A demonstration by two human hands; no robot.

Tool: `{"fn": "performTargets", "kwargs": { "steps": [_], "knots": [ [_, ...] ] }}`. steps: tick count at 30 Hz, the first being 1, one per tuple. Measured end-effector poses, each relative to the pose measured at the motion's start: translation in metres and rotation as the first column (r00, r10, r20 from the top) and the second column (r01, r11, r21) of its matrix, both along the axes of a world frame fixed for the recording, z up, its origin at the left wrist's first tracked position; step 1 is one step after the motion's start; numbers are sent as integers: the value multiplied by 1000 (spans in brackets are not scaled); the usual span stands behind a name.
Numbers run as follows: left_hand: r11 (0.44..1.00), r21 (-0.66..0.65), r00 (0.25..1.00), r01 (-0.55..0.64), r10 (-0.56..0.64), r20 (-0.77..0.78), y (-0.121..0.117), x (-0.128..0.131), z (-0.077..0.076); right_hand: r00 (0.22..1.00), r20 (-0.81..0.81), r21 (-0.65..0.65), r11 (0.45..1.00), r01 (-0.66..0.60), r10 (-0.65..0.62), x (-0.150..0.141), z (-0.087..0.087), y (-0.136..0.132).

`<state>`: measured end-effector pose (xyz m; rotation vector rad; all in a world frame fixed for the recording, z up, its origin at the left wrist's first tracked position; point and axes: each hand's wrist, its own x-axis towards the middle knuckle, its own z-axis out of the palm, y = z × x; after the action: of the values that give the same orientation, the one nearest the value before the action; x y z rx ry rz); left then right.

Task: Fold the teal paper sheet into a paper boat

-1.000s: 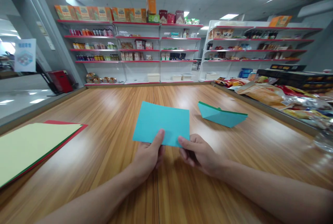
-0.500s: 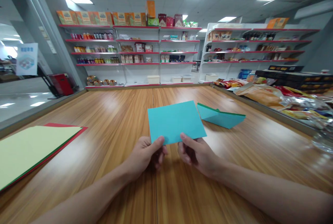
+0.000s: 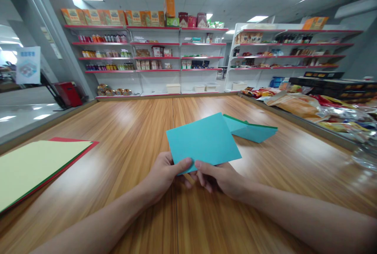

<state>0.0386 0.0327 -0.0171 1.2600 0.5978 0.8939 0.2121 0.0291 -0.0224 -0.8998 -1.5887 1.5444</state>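
Observation:
A rectangular piece of blue paper (image 3: 203,138) is held up in front of me, tilted so its right side faces slightly down. My left hand (image 3: 167,173) pinches its lower edge, thumb on the near face. Close beside it, my right hand (image 3: 222,177) grips the same edge, its thumb almost touching the left thumb. The fingers behind the paper are partly hidden. Just beyond it to the right, a folded blue and green paper piece (image 3: 256,132) rests on the table, partly covered by the held sheet.
A stack of coloured paper (image 3: 38,165), pale yellow over green and red, lies at the left. Along the right edge are packaged snacks (image 3: 294,106), black boxes (image 3: 332,87) and a clear plastic container (image 3: 365,155). Stocked shelves (image 3: 156,59) stand beyond the wooden table (image 3: 132,128).
The blue paper has turned slightly, its left side lower and its right corner further out. My thumbs have come closer together along the lower edge.

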Motion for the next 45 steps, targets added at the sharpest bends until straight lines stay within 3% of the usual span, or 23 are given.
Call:
{"fn": "performTargets", "kwargs": {
  "steps": [7,15,23,30,35,40,43,45],
  "knots": [
    [997,-50,998,67,-67,5,-1,-1,1,996,-59,-56,996,-66,63,7,-6,2],
    [998,-62,1000,-1,1,3,-1,0,-1,998,-46,-29,999,-33,31,4,-2,1],
    [1000,16,983,-20,22,-183,-7,2,-5,999,-42,-63,998,-21,18,8,-11,5],
    [988,142,982,52,-24,-187,-5,-2,0,997,-56,-55,997,58,-62,5,-7,4],
    [992,33,972,121,-112,-208,-5,-5,-2,993,-88,-48,996,71,-75,4,-3,2],
    [1000,16,987,14,-12,-160,-5,-1,-6,990,-106,-57,995,82,-88,6,-3,4],
    [986,-37,986,-165,164,-18,-2,2,-6,994,-94,-65,996,56,-62,8,-7,6],
    [948,-139,947,-285,301,113,1,3,-6,996,-79,-62,998,30,-35,9,-9,8]
  ]
}}
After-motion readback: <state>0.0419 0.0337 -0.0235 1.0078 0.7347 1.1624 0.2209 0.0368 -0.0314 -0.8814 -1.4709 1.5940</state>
